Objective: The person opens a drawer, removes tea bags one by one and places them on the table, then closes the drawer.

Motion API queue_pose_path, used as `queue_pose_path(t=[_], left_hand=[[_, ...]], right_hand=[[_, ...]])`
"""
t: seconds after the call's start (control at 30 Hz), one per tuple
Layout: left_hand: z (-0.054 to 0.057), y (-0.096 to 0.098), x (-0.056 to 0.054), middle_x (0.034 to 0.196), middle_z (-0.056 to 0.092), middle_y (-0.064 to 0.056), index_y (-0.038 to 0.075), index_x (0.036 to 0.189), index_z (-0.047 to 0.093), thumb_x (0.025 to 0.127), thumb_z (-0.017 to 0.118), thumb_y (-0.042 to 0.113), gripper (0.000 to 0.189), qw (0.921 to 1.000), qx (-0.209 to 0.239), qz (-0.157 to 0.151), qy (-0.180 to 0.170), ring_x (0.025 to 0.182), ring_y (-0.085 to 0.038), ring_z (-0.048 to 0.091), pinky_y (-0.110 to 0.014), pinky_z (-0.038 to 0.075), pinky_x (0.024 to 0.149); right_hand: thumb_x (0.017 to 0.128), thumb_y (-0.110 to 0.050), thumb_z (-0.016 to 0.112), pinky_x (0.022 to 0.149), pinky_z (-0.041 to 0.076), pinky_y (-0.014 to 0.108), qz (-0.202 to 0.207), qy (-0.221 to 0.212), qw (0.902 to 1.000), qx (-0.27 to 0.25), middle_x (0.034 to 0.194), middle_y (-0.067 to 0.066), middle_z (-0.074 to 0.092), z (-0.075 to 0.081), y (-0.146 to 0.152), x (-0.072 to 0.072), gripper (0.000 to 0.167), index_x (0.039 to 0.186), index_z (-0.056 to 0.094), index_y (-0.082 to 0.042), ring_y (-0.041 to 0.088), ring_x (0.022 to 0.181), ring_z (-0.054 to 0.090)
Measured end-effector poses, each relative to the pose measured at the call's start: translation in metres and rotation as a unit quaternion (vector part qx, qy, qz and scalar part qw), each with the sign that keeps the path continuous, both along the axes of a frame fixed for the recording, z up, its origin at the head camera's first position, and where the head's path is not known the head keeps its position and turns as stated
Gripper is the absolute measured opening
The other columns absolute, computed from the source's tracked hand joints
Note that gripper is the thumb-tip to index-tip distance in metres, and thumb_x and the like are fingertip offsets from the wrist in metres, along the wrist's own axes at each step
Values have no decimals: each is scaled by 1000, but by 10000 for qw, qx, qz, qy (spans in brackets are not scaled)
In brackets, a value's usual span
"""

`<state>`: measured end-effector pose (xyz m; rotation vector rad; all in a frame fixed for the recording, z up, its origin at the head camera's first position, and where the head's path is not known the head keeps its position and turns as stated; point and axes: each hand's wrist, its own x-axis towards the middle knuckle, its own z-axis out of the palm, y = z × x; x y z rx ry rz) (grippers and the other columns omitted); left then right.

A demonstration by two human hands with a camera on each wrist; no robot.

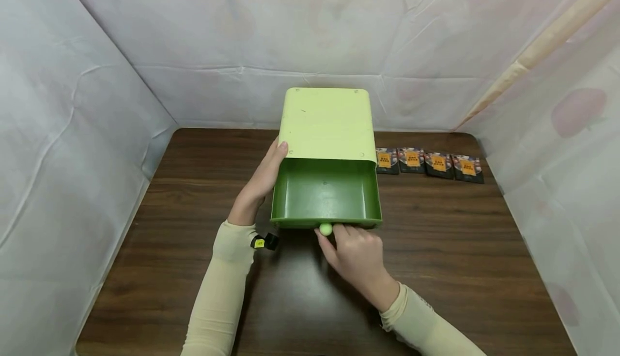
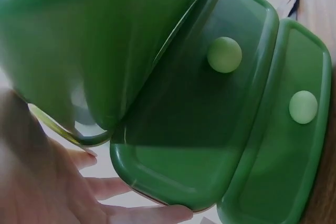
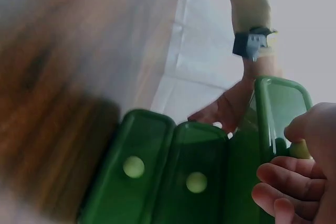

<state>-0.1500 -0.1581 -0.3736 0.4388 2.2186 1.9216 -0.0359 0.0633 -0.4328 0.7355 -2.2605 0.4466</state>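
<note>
A small cabinet with a pale yellow-green top [image 1: 326, 125] stands near the back of the table. Its top drawer [image 1: 325, 192], dark green and with nothing inside, is pulled far out toward me. My right hand [image 1: 359, 256] pinches that drawer's round light-green knob [image 1: 326, 229] between thumb and fingers. Against the cabinet's left side rests my left hand [image 1: 263, 178], its thumb at the top's front edge and its fingers stretched along the side. Below, the left wrist view shows the middle drawer [image 2: 178, 114] and the bottom drawer [image 2: 283, 156], both pushed in.
Several small black packets with orange labels [image 1: 439, 164] lie in a row to the cabinet's right. The brown wooden table [image 1: 460, 259] is bounded by pale cloth walls [image 1: 232, 28] at the back and both sides.
</note>
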Motion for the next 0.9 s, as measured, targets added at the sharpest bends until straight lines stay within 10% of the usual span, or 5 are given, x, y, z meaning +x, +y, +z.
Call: queue_pose_path(t=[0.23,0.9], left_hand=[[3,-5,3,160,-17,0,16,155,-14,107,18,39,61,9995,-188,25,-258,143,-16,-15,-51,-1,112],[-1,-12,-1,159,-16,5,19,155,-12,107,21,40,61,9980,103,-195,-589,143,-11,-14,-47,-1,113]], right_hand=[[97,-36,56,33,15,21,-87,4,9999,-51,49,-7,29,9,-3,-13,47,57,40,-17,7,38,24],[95,-37,65,32,20,27,-877,-705,9932,312,48,-5,26,18,-13,-69,48,60,42,-14,12,33,30]])
